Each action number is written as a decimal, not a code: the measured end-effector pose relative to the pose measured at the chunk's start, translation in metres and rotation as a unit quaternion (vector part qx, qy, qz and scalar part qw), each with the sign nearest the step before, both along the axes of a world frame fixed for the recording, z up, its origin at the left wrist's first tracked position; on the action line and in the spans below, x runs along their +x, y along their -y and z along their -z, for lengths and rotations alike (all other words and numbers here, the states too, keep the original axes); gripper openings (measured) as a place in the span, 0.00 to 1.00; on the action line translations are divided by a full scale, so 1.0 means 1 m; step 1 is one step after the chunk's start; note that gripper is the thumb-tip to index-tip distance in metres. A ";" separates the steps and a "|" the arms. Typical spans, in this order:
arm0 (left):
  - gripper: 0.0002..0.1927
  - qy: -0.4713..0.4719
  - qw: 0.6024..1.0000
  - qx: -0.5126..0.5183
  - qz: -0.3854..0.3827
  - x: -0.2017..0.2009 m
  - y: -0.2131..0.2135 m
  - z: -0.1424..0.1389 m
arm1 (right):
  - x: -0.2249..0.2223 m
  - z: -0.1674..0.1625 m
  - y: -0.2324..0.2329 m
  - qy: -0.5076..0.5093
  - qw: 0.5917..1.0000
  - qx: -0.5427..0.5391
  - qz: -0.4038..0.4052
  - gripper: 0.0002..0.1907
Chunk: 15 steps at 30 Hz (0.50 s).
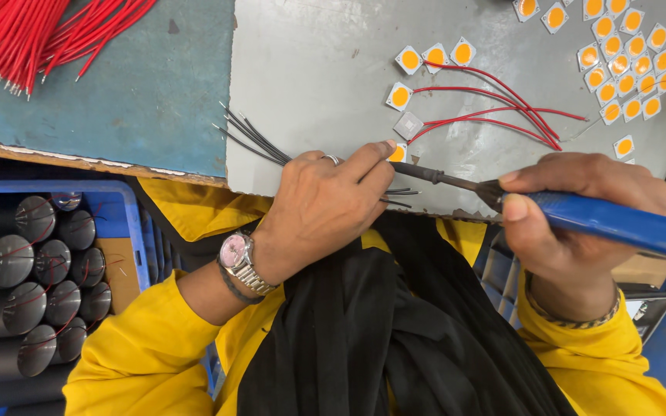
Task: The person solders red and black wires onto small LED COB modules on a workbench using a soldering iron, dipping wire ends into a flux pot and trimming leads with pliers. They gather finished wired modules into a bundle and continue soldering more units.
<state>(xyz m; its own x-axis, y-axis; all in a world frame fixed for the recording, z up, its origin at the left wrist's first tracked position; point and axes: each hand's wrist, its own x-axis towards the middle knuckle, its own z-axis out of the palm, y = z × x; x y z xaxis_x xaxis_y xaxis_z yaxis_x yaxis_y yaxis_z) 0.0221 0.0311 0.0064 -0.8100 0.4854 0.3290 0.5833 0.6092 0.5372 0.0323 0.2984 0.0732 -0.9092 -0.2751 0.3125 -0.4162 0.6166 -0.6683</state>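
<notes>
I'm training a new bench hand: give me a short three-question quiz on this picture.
1. True or false: the right hand holds a blue-handled soldering iron.
2. What does the left hand hold? A black wires; B red wires; C pliers
3. Fill in: the square chips have ____ centres.

Key: 1 true; 2 A; 3 orange

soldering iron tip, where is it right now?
In the head view, the soldering iron in the right hand has its tip at centre frame, beside the left hand's index finger and a small yellow LED chip on the grey sheet.
</notes>
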 end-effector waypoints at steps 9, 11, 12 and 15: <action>0.11 0.003 1.000 -0.002 0.006 -0.001 0.001 -0.001 | 0.003 -0.001 -0.006 -0.002 1.000 0.007 0.022 0.16; 0.11 0.008 1.000 0.006 0.010 -0.001 0.001 -0.001 | 0.004 0.000 -0.008 0.002 1.000 0.010 0.020 0.16; 0.11 0.007 1.000 0.004 0.009 0.000 0.001 -0.001 | 0.005 0.000 -0.009 0.005 1.000 0.008 0.016 0.16; 0.11 0.005 1.000 -0.001 0.005 0.000 0.001 0.000 | 0.013 0.001 -0.011 -0.021 0.999 0.020 0.038 0.17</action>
<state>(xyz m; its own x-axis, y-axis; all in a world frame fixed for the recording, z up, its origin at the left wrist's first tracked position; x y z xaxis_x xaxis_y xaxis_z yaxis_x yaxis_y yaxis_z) 0.0224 0.0301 0.0065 -0.8090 0.4936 0.3192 0.5831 0.6054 0.5418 0.0454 0.3090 0.0726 -0.9140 -0.2190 0.3415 -0.3949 0.6727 -0.6257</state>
